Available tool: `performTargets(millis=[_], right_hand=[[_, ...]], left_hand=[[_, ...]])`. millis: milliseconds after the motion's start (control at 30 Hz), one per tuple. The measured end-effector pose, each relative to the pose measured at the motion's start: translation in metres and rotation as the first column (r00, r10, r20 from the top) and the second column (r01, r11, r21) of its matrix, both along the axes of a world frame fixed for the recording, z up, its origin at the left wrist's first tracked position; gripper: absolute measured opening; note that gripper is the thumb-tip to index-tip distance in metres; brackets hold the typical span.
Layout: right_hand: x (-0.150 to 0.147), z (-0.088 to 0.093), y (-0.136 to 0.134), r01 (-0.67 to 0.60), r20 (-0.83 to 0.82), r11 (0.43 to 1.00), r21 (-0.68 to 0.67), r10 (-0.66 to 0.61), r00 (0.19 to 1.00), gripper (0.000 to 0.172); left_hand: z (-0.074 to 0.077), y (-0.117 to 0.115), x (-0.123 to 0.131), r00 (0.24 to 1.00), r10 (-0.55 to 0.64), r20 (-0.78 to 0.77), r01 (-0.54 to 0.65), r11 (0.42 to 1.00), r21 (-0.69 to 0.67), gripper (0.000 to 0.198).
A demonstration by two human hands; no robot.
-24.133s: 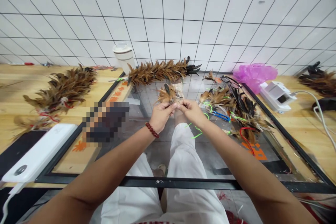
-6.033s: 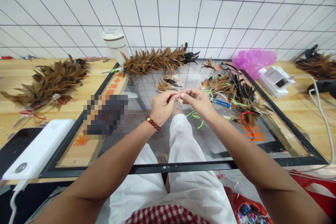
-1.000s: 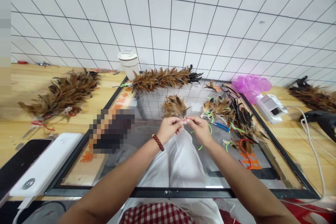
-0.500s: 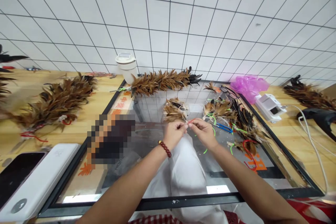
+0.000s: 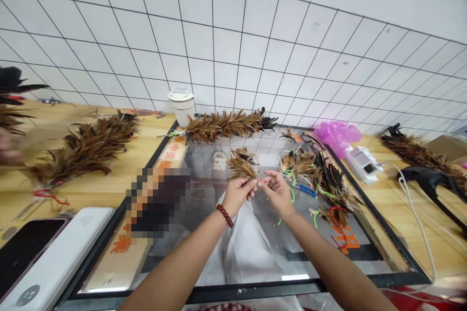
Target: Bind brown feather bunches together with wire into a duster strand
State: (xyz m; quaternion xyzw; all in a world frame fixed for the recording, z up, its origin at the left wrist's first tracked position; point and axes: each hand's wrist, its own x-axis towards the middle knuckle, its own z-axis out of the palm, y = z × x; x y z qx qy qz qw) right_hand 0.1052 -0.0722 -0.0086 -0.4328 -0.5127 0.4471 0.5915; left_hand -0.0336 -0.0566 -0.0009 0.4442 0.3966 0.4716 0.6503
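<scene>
A thin red string (image 5: pixel 261 182) runs between my two hands over the glass top. My left hand (image 5: pixel 239 194), with a dark red bead bracelet on its wrist, is closed on one part of it. Thumb and forefinger of my right hand (image 5: pixel 276 192) pinch the string, and its other fingers are lifted. Just beyond the left fingers is a small brown feather bunch (image 5: pixel 243 161); whether it is tied to the string is hidden. Another feather bunch (image 5: pixel 301 163) with green ties lies right of my hands, beside a blue tool (image 5: pixel 305 189).
A long feather strand (image 5: pixel 226 126) and a white lidded cup (image 5: pixel 181 104) stand along the back. Pink plastic (image 5: pixel 337 137), a white device (image 5: pixel 364 164) and its cable are right. A white power bank (image 5: pixel 62 252) and another person's blurred hand (image 5: pixel 5 148) are left.
The camera view has tilted up and shifted. My right hand's fingers have spread a little while its pinch stays on the string. At the far left, another person's hand has come into view.
</scene>
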Motion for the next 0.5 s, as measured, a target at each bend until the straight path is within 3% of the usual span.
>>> performTargets(millis=[267,500], right_hand=[[0.0,-0.0027,-0.0036,0.0,0.113,1.0,0.024,-0.003,0.994,0.042],[0.0004,-0.004,-0.0052,0.001,0.21,1.0,-0.02,0.003,0.978,0.034]], left_hand=[[0.0034,-0.0021,-0.0027,0.998,-0.03,-0.059,0.03,1.0,-0.006,0.03],[-0.0011,-0.0024,0.0021,0.979,0.054,-0.198,-0.052,0.999,0.016,0.026]])
